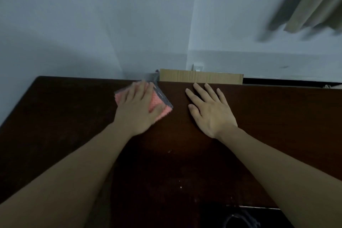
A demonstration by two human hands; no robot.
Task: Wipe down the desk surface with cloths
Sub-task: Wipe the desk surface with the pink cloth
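Head view: two hands flat on desk (pixel 64 116), left hand (pixel 137 109) on one cloth (pixel 159 105).

The cloth (pixel 160 106) was pink with a grey checked edge, the desk (pixel 277 116) dark brown, the cardboard (pixel 201 76) tan.

Dark smooth wood desk (pixel 74 116) — nubby pink cloth (pixel 159 111), matt cardboard (pixel 201 77)

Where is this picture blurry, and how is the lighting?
Head view: dim overall, the dark desk swallowing detail; motion blur smears the left hand on the pink cloth and the curtain at top right; the right hand looks sharp; wide-angle bending at the edges.
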